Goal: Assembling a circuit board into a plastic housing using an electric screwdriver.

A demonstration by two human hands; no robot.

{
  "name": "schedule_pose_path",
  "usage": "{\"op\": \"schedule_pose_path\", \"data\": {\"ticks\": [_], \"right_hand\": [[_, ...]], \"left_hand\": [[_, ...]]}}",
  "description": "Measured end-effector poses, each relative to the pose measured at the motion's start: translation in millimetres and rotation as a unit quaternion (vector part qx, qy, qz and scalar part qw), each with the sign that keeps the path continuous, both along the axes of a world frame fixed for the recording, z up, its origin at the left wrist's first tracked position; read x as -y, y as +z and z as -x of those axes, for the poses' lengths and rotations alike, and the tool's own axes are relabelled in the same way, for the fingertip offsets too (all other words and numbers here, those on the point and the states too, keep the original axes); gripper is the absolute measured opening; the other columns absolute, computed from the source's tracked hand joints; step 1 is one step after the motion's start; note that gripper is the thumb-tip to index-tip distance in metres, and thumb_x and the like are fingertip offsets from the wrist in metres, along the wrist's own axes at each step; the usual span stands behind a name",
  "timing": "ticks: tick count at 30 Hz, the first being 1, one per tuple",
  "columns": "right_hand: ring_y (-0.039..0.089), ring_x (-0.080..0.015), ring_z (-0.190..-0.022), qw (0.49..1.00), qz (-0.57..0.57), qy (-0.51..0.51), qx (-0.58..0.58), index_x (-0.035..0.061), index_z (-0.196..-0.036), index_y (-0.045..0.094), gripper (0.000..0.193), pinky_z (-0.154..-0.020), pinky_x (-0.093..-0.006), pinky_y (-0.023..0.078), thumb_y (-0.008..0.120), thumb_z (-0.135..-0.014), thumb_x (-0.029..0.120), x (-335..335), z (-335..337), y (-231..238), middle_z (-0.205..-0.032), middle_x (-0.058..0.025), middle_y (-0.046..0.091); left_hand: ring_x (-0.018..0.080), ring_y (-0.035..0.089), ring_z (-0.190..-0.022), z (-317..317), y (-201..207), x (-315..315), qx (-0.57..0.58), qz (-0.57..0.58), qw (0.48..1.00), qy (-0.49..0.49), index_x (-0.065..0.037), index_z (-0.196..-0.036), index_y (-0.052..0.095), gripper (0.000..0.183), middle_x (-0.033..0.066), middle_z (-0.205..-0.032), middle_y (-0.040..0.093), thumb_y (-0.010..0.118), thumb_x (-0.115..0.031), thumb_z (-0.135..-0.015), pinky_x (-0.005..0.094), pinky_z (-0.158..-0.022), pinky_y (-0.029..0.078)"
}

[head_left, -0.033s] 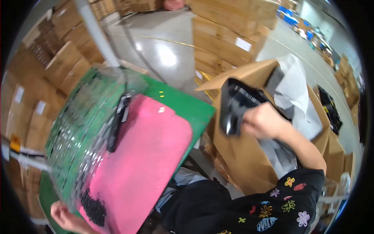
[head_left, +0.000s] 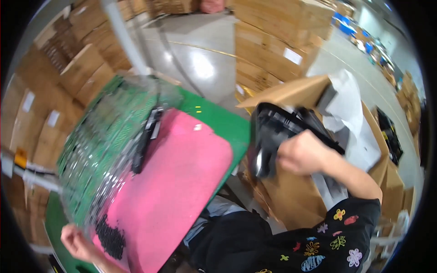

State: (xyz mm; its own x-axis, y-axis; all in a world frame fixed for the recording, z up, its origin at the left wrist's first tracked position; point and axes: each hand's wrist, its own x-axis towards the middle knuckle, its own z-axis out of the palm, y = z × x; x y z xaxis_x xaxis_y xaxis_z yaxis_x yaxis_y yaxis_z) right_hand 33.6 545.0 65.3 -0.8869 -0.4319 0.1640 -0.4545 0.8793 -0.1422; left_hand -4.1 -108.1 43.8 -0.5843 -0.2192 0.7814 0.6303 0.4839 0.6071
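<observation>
My right hand (head_left: 301,154) is closed on the edge of a glossy black plastic housing part (head_left: 268,132), held tilted over the near side of an open cardboard box (head_left: 291,195). The part is partly blurred, and my fist hides some of it. More dark parts and white wrapping sheets (head_left: 348,104) lie inside the box. At the lower left, my left hand (head_left: 77,243) has its fingers curled beside a heap of small black screws (head_left: 110,237); whatever it may hold is hidden. Under the heap lies a pink mat (head_left: 175,182) on the green table.
A black electric screwdriver (head_left: 146,141) hangs on a cord over the mat. Clear plastic film (head_left: 104,145) covers ridged green material on the left of the table (head_left: 236,129). A metal post (head_left: 125,38) rises behind. Stacked cartons (head_left: 273,50) stand beyond the box and along the left.
The black housing part has swung lower and shows more of its long upper edge, with my right hand slightly lower. My left hand has risen a little. The whole view has shifted slightly.
</observation>
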Motion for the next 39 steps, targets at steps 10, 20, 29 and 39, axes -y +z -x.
{"op": "schedule_pose_path", "data": {"ticks": [10,20,29,39], "right_hand": [[0.067,-0.0263,-0.064,0.879,-0.067,0.468,0.066,0.0100,-0.081,0.055,0.030,-0.054,-0.0405,0.054,0.064,-0.092,0.037,216,55,-45,-0.073,-0.0052,0.062],[0.068,-0.0384,-0.094,0.934,0.078,0.333,-0.102,0.0014,-0.094,0.060,0.020,-0.081,-0.0525,0.056,0.062,-0.086,0.020,447,275,17,-0.094,-0.0213,0.068],[0.029,-0.0291,-0.149,0.986,-0.065,0.134,-0.073,0.0145,-0.144,0.054,0.053,-0.118,-0.0528,0.028,0.052,-0.094,0.032,568,380,-43,-0.162,-0.0104,0.034],[0.049,-0.0330,-0.130,0.907,0.158,0.288,-0.263,0.0021,-0.132,0.052,0.050,-0.108,-0.0467,0.040,0.062,-0.083,-0.001,517,354,-12,-0.136,-0.0144,0.053]], "left_hand": [[0.0371,0.059,-0.112,13,5,-153,0.220,0.293,0.919,-0.145,-0.001,-0.124,0.059,0.039,0.0181,-0.117,0.063,0.069,-0.017,-0.090,0.0441,-0.099,0.047],[0.0305,0.061,-0.097,15,-38,-130,0.254,0.290,0.919,-0.080,-0.006,-0.108,0.069,0.022,0.0093,-0.102,0.066,0.068,-0.010,-0.086,0.0424,-0.086,0.049],[0.0286,0.058,-0.098,14,-44,-125,0.221,0.296,0.929,0.009,-0.003,-0.114,0.062,0.045,0.0100,-0.104,0.059,0.063,0.004,-0.070,0.0411,-0.077,0.043],[0.0308,0.055,-0.103,14,-47,-113,0.239,0.305,0.922,-0.010,-0.003,-0.113,0.060,0.043,0.0107,-0.108,0.057,0.071,-0.001,-0.072,0.0434,-0.085,0.044]]}}
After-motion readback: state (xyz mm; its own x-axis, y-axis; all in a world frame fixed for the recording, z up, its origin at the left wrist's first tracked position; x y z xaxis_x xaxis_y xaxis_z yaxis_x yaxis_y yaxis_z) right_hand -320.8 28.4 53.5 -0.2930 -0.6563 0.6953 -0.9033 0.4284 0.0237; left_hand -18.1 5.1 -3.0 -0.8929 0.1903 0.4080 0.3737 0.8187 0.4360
